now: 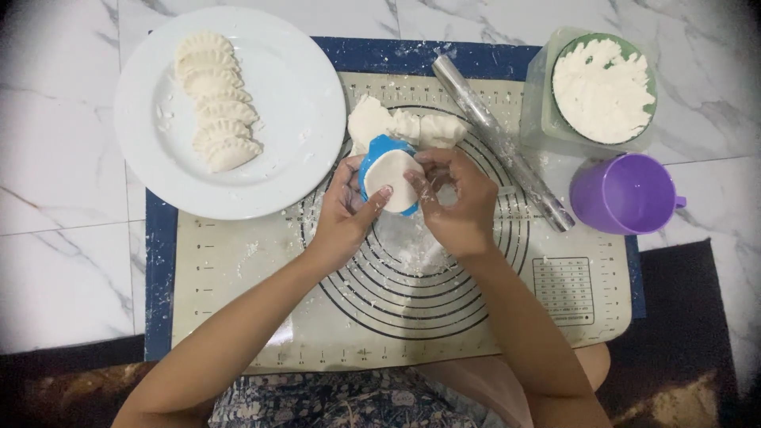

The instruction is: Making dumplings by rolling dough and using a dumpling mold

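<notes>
While your left hand [342, 212] cradles the blue dumpling press [386, 170] above the middle of the baking mat [238, 261], your grip there is closed around its edge, thumb resting on the dough round [394, 181] laid across it. Your right hand [458, 202] pinches the round's far side with its fingertips, so you look to be at the seating step: the wrapper needs to sit centred and flat over the mould. Just behind the press, lumps of spare dough [400, 125] lie on the mat beside the metal rolling pin [503, 143]. On the white plate [293, 95], a row of crimped dumplings [216, 107] overlaps along the left half. A green bowl [604, 89] holds flour, and what the purple cup [622, 194] contains cannot be told.
</notes>
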